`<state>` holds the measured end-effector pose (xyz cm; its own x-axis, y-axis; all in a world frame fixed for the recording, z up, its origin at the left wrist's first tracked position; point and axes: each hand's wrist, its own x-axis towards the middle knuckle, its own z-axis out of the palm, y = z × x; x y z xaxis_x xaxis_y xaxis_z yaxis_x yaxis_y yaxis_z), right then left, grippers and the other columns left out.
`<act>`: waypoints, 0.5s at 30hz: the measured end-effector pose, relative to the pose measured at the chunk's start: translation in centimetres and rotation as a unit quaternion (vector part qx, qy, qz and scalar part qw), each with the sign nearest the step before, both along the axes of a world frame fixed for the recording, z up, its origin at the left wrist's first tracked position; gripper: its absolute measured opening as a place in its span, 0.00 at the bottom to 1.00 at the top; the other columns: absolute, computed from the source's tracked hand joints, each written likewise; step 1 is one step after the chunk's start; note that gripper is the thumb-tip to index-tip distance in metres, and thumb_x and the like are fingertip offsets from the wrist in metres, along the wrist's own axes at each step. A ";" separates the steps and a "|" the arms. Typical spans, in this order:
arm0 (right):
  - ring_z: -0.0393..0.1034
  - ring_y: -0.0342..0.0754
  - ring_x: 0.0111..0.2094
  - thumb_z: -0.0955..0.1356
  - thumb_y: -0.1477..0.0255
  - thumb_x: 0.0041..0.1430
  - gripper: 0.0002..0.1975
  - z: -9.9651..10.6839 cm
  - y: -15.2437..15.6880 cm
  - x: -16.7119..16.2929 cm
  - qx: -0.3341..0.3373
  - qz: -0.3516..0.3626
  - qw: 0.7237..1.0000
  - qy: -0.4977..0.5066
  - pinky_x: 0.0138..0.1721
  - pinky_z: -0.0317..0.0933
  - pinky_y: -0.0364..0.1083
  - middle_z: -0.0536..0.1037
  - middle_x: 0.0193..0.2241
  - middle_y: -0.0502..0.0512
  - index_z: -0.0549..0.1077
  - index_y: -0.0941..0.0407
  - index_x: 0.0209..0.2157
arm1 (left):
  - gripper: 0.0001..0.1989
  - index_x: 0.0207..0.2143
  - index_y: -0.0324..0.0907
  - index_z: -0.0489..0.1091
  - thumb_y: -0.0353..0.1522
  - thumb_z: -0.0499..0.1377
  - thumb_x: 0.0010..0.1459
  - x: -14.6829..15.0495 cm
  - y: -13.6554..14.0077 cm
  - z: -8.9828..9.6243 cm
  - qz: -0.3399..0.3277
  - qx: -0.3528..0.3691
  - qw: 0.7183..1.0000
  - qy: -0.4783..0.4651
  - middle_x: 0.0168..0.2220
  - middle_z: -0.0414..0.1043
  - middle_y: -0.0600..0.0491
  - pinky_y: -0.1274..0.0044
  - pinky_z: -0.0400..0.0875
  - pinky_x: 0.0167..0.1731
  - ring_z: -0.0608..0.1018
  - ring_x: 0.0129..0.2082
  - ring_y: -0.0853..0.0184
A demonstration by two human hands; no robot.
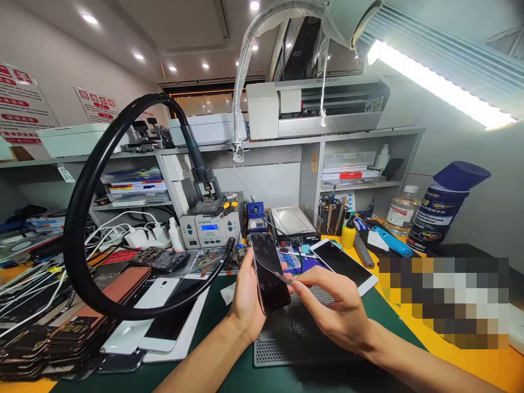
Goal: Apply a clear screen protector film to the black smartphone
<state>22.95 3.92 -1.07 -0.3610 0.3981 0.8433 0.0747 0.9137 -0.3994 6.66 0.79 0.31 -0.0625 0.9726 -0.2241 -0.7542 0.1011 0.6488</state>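
My left hand [248,297] is wrapped round a black smartphone [272,297], holding it upright and tilted with its glossy screen towards me. A thin clear film [279,276] stands partly off the screen, its edge curving across the glass. Thumb and forefinger of my right hand [338,305] pinch the film's corner at the phone's right side. Below both hands lies a dark perforated plate [272,349] on the green mat [223,360]. A white-framed tablet [347,265] rests just behind my right hand.
Stacked phones and phone parts [77,338] crowd the left. A black hose [71,234] loops from the soldering station [210,232]. Behind the phone sits a heating plate [290,221]. A blue spray can [438,213] and a clear bottle [403,210] stand right; a lamp [442,82] hangs above.
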 end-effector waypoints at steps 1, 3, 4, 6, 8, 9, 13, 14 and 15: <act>0.77 0.46 0.31 0.69 0.80 0.61 0.08 0.1 0.0 0.0 -0.002 -0.003 1.000 0.000 0.35 0.70 0.45 0.82 0.31 0.55 0.79 0.56 0.38 | 0.28 0.47 0.36 0.74 0.51 0.51 0.65 0.0 0.0 0.1 0.004 0.002 1.000 0.000 0.35 0.80 0.44 0.67 0.77 0.41 0.82 0.35 0.57; 0.77 0.47 0.31 0.69 0.80 0.61 0.08 0.2 0.0 0.1 -0.004 -0.006 1.000 0.002 0.35 0.70 0.45 0.82 0.31 0.54 0.79 0.55 0.38 | 0.27 0.48 0.37 0.74 0.50 0.51 0.66 0.1 0.0 0.2 0.008 0.008 1.000 -0.001 0.36 0.80 0.44 0.67 0.77 0.40 0.82 0.35 0.58; 0.76 0.47 0.30 0.69 0.80 0.61 0.08 0.2 0.0 0.1 -0.006 -0.006 1.000 0.002 0.34 0.70 0.45 0.82 0.31 0.54 0.79 0.55 0.38 | 0.27 0.48 0.37 0.74 0.50 0.51 0.66 0.1 0.0 0.2 0.008 0.010 1.000 -0.002 0.36 0.80 0.44 0.67 0.77 0.40 0.82 0.35 0.58; 0.76 0.46 0.30 0.69 0.79 0.61 0.08 0.3 0.1 0.2 -0.009 -0.007 1.000 0.002 0.34 0.70 0.45 0.82 0.30 0.54 0.79 0.55 0.38 | 0.27 0.48 0.37 0.74 0.49 0.51 0.66 0.1 0.0 0.2 0.007 0.014 1.000 -0.001 0.37 0.80 0.44 0.67 0.77 0.40 0.82 0.35 0.58; 0.75 0.46 0.29 0.69 0.79 0.62 0.08 0.4 0.2 0.2 -0.008 -0.010 1.000 0.003 0.33 0.70 0.45 0.82 0.29 0.53 0.79 0.55 0.37 | 0.26 0.48 0.37 0.74 0.49 0.51 0.66 0.1 0.0 0.1 0.008 0.019 1.000 0.003 0.37 0.80 0.44 0.67 0.77 0.40 0.82 0.35 0.58; 0.75 0.46 0.28 0.69 0.79 0.62 0.07 0.4 0.2 0.2 -0.006 -0.012 1.000 0.006 0.33 0.69 0.45 0.82 0.29 0.53 0.79 0.55 0.37 | 0.26 0.48 0.37 0.74 0.49 0.51 0.66 0.1 0.0 0.1 0.009 0.022 1.000 0.004 0.37 0.79 0.45 0.67 0.77 0.40 0.82 0.35 0.59; 0.73 0.44 0.27 0.69 0.80 0.61 0.07 0.5 0.4 0.3 0.004 -0.024 0.999 0.027 0.31 0.69 0.43 0.81 0.28 0.52 0.79 0.55 0.37 | 0.25 0.49 0.38 0.74 0.49 0.52 0.66 -0.1 0.1 -0.1 0.016 0.020 1.000 0.008 0.37 0.79 0.45 0.66 0.78 0.40 0.82 0.35 0.58; 0.73 0.44 0.27 0.69 0.80 0.61 0.07 0.5 0.4 0.3 0.005 -0.026 0.999 0.031 0.30 0.69 0.43 0.81 0.28 0.52 0.79 0.55 0.37 | 0.26 0.49 0.38 0.74 0.50 0.52 0.66 -0.1 0.1 -0.1 0.017 0.017 1.000 0.012 0.37 0.79 0.45 0.66 0.78 0.40 0.82 0.36 0.58; 0.73 0.44 0.27 0.69 0.80 0.61 0.07 0.5 0.5 0.3 0.005 -0.028 0.999 0.032 0.30 0.68 0.43 0.81 0.28 0.52 0.79 0.55 0.37 | 0.26 0.49 0.38 0.74 0.50 0.52 0.65 -0.1 0.2 -0.1 0.018 0.014 1.000 0.017 0.37 0.79 0.45 0.66 0.78 0.40 0.82 0.36 0.58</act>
<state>23.24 4.37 -0.54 -0.2838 0.4071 0.8682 0.0998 0.9130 -0.3955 6.56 0.95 0.22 -0.1049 0.9752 -0.1950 -0.7351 0.0560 0.6756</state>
